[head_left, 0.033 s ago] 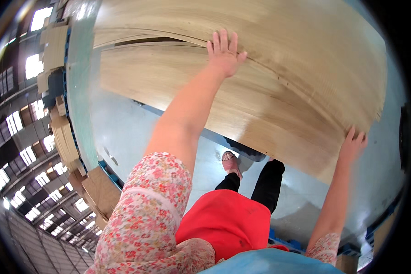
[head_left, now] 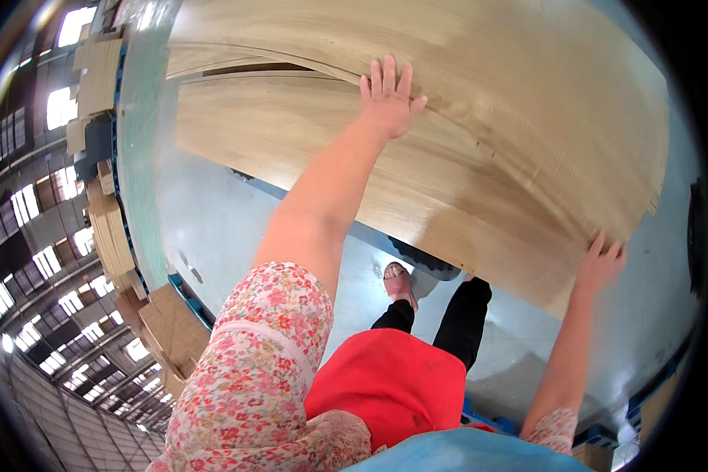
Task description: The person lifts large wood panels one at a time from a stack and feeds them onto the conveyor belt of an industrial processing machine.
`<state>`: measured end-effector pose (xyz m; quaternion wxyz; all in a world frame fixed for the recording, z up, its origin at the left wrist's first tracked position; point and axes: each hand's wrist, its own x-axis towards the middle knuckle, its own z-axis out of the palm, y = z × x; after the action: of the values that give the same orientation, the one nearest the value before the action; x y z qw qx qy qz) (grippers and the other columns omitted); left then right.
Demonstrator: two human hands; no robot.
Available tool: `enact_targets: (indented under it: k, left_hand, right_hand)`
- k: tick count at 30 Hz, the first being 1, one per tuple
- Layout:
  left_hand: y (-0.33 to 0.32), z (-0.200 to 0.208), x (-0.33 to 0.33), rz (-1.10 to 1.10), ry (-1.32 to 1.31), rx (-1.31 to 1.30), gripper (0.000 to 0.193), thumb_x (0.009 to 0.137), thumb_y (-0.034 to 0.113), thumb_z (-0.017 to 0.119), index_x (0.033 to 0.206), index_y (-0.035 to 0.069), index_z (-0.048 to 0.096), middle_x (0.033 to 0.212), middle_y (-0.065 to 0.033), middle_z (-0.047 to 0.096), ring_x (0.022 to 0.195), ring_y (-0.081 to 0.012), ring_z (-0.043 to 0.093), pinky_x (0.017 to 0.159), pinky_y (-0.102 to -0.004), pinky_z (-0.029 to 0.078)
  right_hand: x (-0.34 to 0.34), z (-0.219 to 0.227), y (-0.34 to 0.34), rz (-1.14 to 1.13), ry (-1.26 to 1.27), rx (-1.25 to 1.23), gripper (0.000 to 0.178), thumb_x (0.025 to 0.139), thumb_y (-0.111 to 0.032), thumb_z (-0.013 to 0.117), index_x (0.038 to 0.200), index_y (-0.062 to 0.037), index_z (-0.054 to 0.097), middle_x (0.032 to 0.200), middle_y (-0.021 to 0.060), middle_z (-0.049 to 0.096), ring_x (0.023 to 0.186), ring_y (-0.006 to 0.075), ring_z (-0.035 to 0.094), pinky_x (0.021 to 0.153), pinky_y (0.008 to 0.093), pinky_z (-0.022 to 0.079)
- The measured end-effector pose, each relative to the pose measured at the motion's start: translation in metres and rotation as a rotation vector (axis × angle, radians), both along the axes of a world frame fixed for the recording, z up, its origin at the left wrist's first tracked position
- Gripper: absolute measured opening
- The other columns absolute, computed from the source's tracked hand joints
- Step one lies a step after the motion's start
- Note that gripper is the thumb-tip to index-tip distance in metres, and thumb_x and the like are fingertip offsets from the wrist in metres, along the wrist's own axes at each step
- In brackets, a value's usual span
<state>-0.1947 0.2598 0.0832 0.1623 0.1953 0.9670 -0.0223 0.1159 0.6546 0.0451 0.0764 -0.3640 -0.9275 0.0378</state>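
Note:
A long upper wood-grain sheet (head_left: pixel 527 86) lies over a lower wood-grain sheet (head_left: pixel 283 118), its near edge slanting across it. My left hand (head_left: pixel 389 106) rests palm down at that edge, fingers spread and grasping nothing. At the near right corner of the upper sheet is my right hand (head_left: pixel 599 271), slightly blurred. Its fingertips bend over the corner and it seems to grip it; the thumb is hidden. Toward the left, a dark gap (head_left: pixel 259 69) shows between the sheets.
Under the stack's near side a dark pallet foot (head_left: pixel 425 259) shows, close to my sandalled foot (head_left: pixel 397 279). Stacks of boards (head_left: pixel 110 236) stand on blue pallets at the left. A dark object (head_left: pixel 696 236) is at the far right. The floor (head_left: pixel 220 228) is grey.
My right hand has come a little toward me, and the upper sheet's right corner has come with it. My left hand keeps its place on the sheet edge.

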Motion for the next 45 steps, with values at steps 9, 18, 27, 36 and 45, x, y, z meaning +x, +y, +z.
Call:
enact_targets:
  k: [9,18,27,36,45]
  left_hand:
    - [-0.103,-0.011,0.075,0.472,0.061,0.158,0.077,0.091,0.044,0.047,0.146,0.005,0.009,0.151,-0.0224,0.003,0.138,-0.0422,0.006,0.112,-0.0487,0.013]
    - [-0.149,-0.021,0.173,1.319,0.065,0.589,0.057,0.089,0.052,0.048,0.109,-0.001,0.049,0.105,-0.0246,0.061,0.101,-0.0420,0.056,0.085,-0.0456,0.044]
    - [-0.167,-0.010,0.176,1.276,0.142,0.637,0.054,0.089,0.051,0.050,0.099,-0.002,0.055,0.101,-0.0261,0.061,0.098,-0.0433,0.056,0.083,-0.0471,0.044]
    - [-0.413,-0.018,0.206,1.133,0.106,0.202,0.073,0.092,0.060,0.030,0.110,-0.004,0.057,0.108,-0.0274,0.059,0.108,-0.0424,0.052,0.092,-0.0466,0.041]
    - [-0.502,0.037,0.343,1.309,-0.057,0.019,0.073,0.093,0.057,0.022,0.112,-0.003,0.059,0.111,-0.0273,0.059,0.109,-0.0423,0.052,0.091,-0.0452,0.041]
  right_hand:
    - [0.137,0.075,-0.286,-0.003,-0.013,-0.959,0.058,0.081,-0.002,0.053,0.133,0.0096,0.030,0.142,0.0254,0.021,0.126,0.0389,0.032,0.107,0.0414,0.026]
    - [0.006,0.078,-0.182,0.587,0.068,-0.225,0.066,0.082,-0.020,0.063,0.134,0.0071,0.034,0.139,0.0270,0.035,0.127,0.0403,0.035,0.105,0.0475,0.028]
    - [-0.038,0.034,-0.183,0.145,-0.401,-0.885,0.055,0.090,-0.047,0.052,0.102,0.0066,0.057,0.099,0.0201,0.061,0.093,0.0285,0.056,0.084,0.0394,0.043]
    - [0.126,0.042,-0.432,-0.102,-0.253,-1.704,0.027,0.093,-0.027,0.055,0.103,-0.0019,0.056,0.090,0.0030,0.061,0.085,0.0110,0.054,0.078,0.0285,0.045]
    - [0.188,0.088,-0.487,0.234,-1.025,-2.002,0.036,0.093,-0.026,0.054,0.115,0.0021,0.058,0.112,0.0101,0.060,0.104,0.0150,0.052,0.092,0.0300,0.039]
